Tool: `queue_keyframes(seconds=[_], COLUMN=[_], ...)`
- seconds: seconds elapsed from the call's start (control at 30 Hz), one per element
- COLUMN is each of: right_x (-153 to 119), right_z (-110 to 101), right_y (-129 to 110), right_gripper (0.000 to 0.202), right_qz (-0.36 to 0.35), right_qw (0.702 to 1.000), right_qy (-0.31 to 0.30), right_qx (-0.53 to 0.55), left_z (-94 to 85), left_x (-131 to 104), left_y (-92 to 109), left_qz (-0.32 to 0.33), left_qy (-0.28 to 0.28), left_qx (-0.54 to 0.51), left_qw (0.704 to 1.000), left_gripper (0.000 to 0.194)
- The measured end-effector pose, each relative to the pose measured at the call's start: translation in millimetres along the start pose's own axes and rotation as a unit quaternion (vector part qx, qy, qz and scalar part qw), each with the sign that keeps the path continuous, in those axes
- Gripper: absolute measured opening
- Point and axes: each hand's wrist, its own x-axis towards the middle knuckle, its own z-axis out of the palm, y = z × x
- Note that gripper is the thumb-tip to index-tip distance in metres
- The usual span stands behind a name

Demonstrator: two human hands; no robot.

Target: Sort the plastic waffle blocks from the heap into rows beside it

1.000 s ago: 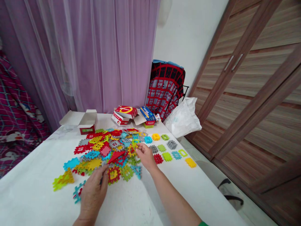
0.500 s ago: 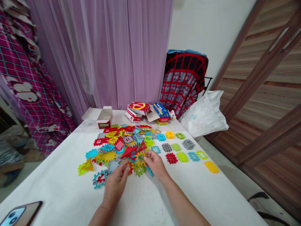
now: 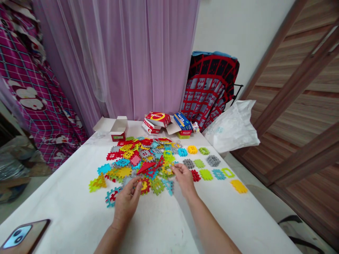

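A pile of colourful plastic interlocking tiles point(image 3: 135, 159) with notched edges covers the middle of the table. My right hand point(image 3: 184, 178) is at the pile's right edge, its thumb and fingertips pinching a yellow open-framed tile point(image 3: 167, 170). At the near left of the pile, my left hand point(image 3: 127, 197) has its thumb and forefinger apart and holds nothing that I can see. Beside its fingertips lies a red tile with a yellow centre point(image 3: 145, 186). A green tile point(image 3: 158, 186) and a blue triangular tile point(image 3: 168, 186) lie between the hands.
Sorted tiles stand in rows on the right, among them a lime tile point(image 3: 206, 174) and a yellow one point(image 3: 238, 186). Opened boxes point(image 3: 158, 120) and a white plastic bag point(image 3: 231, 128) are farther back. A phone point(image 3: 25, 237) lies at the near left.
My right hand has moved right with the yellow tile, away from the pile's centre. My left hand has shifted slightly left, and the red-and-yellow tile now shows more fully.
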Motion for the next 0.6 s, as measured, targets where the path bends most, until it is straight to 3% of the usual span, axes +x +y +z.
queue_keyframes(seconds=[0.1,0.17,0.27,0.33,0.47,0.6], right_x=[9.8,10.8,4.1,-5.4,-31.0,-50.2], right_z=[-11.8,-18.0,-22.7,-20.6,-4.8,12.0], right_y=[2.0,0.0,-11.2,-21.1,-33.4,-31.1], right_gripper=[0.035,0.026,0.019,0.018,0.01,0.03], right_qz=[0.0,-0.055,-0.162,-0.189,-0.222,-0.244], right_qw=[0.999,0.986,0.924,0.883,0.812,0.756], right_qy=[-0.004,-0.022,-0.035,-0.07,-0.19,-0.218], right_qx=[-0.048,-0.158,-0.345,-0.423,-0.505,-0.567], left_z=[-1.0,-1.0,-2.0,-3.0,-3.3,-2.9], left_x=[1.1,1.3,1.8,2.3,3.2,3.5], left_y=[-6.9,-8.9,-7.7,-5.9,-7.3,-11.8], left_qz=[0.005,0.006,0.003,-0.001,0.004,0.007], left_qy=[0.009,0.014,0.019,0.026,0.054,0.071], left_qx=[0.018,0.025,0.026,0.03,0.031,0.024], left_qw=[1.0,1.0,0.999,0.999,0.998,0.997], left_gripper=[0.04,0.04,0.041,0.041,0.042,0.042])
